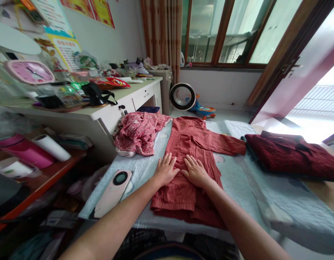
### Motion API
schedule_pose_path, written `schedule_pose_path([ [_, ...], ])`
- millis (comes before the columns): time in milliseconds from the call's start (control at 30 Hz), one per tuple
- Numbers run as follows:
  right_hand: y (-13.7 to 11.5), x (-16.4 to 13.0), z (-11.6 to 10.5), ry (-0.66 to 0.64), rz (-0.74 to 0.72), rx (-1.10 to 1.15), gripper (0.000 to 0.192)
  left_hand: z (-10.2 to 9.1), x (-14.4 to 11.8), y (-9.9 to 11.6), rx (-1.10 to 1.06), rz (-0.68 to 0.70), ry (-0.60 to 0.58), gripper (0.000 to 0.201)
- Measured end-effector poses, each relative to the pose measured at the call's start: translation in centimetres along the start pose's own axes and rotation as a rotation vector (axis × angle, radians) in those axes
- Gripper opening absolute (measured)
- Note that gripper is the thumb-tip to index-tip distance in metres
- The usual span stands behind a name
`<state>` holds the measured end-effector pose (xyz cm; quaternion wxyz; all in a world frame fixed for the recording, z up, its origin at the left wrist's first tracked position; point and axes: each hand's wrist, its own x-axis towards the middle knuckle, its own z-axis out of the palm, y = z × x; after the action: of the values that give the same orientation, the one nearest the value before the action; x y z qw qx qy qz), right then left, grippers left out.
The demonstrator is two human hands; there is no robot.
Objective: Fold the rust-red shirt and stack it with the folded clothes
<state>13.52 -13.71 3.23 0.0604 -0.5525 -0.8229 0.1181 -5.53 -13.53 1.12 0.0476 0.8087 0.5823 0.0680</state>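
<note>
My left hand [165, 169] and right hand [195, 171] lie flat, fingers spread, gripping nothing, pressed side by side on the rust-red garment [192, 159] spread along the bed [237, 180]. A crumpled floral garment [138, 131] sits to its left, a folded dark red pile [291, 155] to its right, a pink phone [114, 191] near my left wrist.

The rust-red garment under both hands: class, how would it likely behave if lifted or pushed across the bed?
The rust-red garment would probably flop and drape, since it lies flat and creased under the left hand and right hand. Pushed, it would likely bunch rather than slide whole. It looks thin, so probably light.
</note>
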Motion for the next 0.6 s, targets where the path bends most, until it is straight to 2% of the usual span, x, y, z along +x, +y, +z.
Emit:
schedule_pose_path([
  [267,-0.1,-3.7,0.5,0.02,-0.025,-0.013,0.065,1.0,-4.2,1.5,0.022,0.024,0.097,0.069],
  [433,-1.3,-4.4,-0.7,0.03,-0.029,-0.02,0.06,-0.2,-3.8,1.1,-0.017,0.04,0.095,0.065],
  [600,-3.4,-4.1,-0.5,0.079,-0.177,0.051,0.059,-1.2,-3.1,-0.4,-0.07,0.067,0.128,0.045],
])
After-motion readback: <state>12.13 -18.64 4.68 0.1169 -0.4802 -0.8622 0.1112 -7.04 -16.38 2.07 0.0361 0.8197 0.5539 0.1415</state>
